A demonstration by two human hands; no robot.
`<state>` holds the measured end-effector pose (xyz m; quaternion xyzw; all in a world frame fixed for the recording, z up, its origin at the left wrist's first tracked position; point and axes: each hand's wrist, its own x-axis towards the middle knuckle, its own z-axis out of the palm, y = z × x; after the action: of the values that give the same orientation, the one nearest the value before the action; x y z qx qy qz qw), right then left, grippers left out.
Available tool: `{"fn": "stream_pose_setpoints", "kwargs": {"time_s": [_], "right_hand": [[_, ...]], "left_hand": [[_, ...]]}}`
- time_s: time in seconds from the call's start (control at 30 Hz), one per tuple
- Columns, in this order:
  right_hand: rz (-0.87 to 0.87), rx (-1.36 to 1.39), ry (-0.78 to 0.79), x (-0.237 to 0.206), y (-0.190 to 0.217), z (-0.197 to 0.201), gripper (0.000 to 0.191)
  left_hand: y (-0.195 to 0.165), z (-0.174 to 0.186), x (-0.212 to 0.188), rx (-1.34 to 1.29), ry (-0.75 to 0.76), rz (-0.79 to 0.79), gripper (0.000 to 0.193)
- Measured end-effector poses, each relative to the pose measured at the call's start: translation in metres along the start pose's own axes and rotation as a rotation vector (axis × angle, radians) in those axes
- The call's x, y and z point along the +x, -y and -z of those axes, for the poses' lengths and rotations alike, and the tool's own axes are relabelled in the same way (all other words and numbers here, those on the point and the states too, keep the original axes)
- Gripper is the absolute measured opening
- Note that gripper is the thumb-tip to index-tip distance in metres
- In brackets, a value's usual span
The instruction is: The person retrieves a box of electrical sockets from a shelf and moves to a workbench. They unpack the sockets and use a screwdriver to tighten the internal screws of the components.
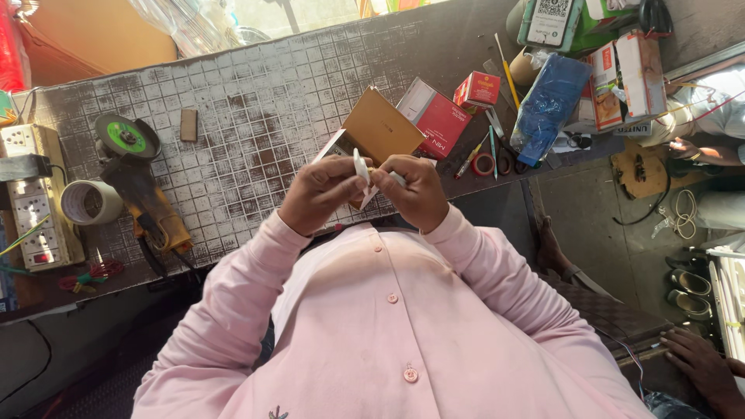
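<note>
My left hand point(320, 194) and my right hand point(417, 190) meet close in front of my chest, above the near edge of the tiled worktop point(256, 109). Together they pinch a small white round part point(362, 166), held on edge between the fingertips of both hands. A further bit of white shows under my right fingers, and I cannot tell what it is. Just behind the hands an open brown cardboard box point(382, 126) lies on the worktop, its lower part hidden by my fingers. My pink buttoned shirt fills the bottom of the view.
An angle grinder point(130, 140) with a green disc, a white tape roll point(90, 202) and a power strip point(35, 203) lie at left. Red boxes point(444, 121), a blue bag point(548, 105), a small red tape roll point(483, 164) and pens crowd the right. Another person's hand point(702, 365) is at bottom right.
</note>
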<state>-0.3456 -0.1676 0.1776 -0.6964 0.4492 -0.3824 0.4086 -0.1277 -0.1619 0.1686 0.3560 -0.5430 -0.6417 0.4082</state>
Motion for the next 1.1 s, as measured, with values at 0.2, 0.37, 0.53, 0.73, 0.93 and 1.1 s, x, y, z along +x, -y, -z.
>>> {"fn": "stream_pose_setpoints", "kwargs": {"time_s": [0.2,0.37,0.53,0.73,0.93,1.1], "right_hand": [[0.025,0.032,0.021,0.0,-0.006,0.005,0.026],[-0.266,0.577,-0.036,-0.018,-0.076,0.011,0.026],[-0.441,0.147,-0.054,-0.06,-0.176,0.034,0.023],[-0.096,-0.632,0.095,-0.092,-0.206,-0.02,0.033],[0.258,-0.755,0.032,-0.045,-0.185,-0.05,0.032],[-0.08,-0.674,-0.233,-0.041,-0.191,0.005,0.014]], "left_hand": [[-0.009,0.0,0.004,0.013,0.05,-0.01,0.035],[0.057,0.003,0.008,-0.09,-0.077,0.216,0.033],[0.168,-0.023,0.013,-0.131,0.251,0.286,0.033],[0.213,-0.019,0.007,0.299,0.142,0.352,0.032],[0.203,0.016,0.018,0.196,-0.017,0.311,0.031],[0.154,0.015,0.016,-0.344,-0.043,0.36,0.037]]}}
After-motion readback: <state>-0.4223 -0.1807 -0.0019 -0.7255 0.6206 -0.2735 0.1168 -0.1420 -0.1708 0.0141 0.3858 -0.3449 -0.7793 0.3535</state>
